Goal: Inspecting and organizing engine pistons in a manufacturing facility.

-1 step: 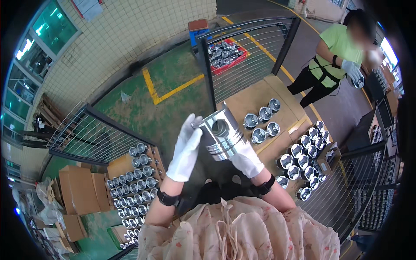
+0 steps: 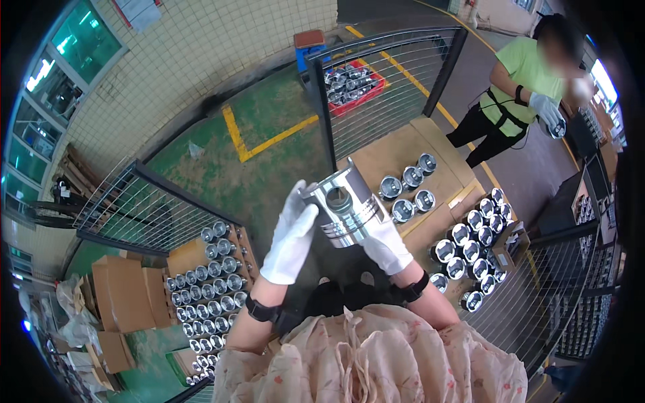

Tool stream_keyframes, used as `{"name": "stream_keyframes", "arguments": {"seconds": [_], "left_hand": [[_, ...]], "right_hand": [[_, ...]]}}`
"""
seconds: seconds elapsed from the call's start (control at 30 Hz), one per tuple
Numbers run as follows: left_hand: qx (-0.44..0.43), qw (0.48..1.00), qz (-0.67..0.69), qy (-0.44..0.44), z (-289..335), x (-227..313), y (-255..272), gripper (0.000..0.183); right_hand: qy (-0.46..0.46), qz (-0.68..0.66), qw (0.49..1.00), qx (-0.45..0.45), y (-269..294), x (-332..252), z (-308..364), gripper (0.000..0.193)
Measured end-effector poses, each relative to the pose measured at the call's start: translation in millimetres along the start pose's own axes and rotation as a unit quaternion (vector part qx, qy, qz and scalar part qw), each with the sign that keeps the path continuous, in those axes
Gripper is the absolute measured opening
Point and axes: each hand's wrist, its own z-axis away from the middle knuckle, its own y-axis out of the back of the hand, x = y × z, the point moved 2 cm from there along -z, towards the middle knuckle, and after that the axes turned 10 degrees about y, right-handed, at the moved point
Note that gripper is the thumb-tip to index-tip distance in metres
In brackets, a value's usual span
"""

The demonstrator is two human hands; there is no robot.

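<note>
Both my hands wear white gloves and hold up one shiny metal piston [image 2: 356, 221], tilted, with its round pin hole facing me and ring grooves toward its lower end. My left hand [image 2: 292, 238] grips its upper left edge. My right hand [image 2: 386, 245] is wrapped under its lower right end; some of those fingers are hidden behind the metal. To the right, several pistons [image 2: 403, 211] stand on a cardboard-covered surface [image 2: 366, 158], with a denser group of pistons [image 2: 470, 250] nearer me. Rows of pistons [image 2: 213, 289] stand on the left.
Black wire-mesh fence panels [image 2: 396, 87] frame the work area. Beyond one is a red crate [image 2: 366, 101] of metal parts beside a blue stool [image 2: 309, 50]. Cardboard boxes [image 2: 121, 292] stand at the left. A co-worker in a green shirt [image 2: 527, 74] holds a piston at the far right.
The piston and my left hand have shifted slightly to the right. Both hands keep their hold on it.
</note>
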Motion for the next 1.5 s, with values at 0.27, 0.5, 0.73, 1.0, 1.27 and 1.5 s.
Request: {"name": "stream_keyframes", "arguments": {"seconds": [0.27,0.5,0.73,1.0,1.27,1.5], "left_hand": [[-0.1,0.965,0.22,0.1,-16.1,-28.5,13.3,0.053],[-0.095,0.976,0.171,0.096,-9.8,-43.9,45.4,0.045],[0.3,0.934,0.117,0.155,8.8,-10.7,2.7,0.022],[0.299,0.932,0.184,0.093,5.4,-45.1,46.3,0.019],[0.505,0.856,0.052,0.096,38.5,-68.2,24.8,0.019],[0.727,0.665,0.163,-0.055,115.1,-162.6,1.5,0.061]], "right_hand": [[0.271,0.424,0.862,-0.062,-46.1,-26.9,19.7,0.069],[0.233,0.365,0.895,-0.109,-45.6,-8.4,23.9,0.075],[0.102,0.176,0.976,-0.078,-24.5,10.2,20.3,0.07],[0.029,0.161,0.981,-0.101,-29.0,20.6,12.4,0.07],[-0.082,0.227,0.913,-0.328,11.2,62.2,-35.3,0.064],[-0.393,0.121,0.719,-0.56,-20.3,100.6,-14.3,0.055]]}}
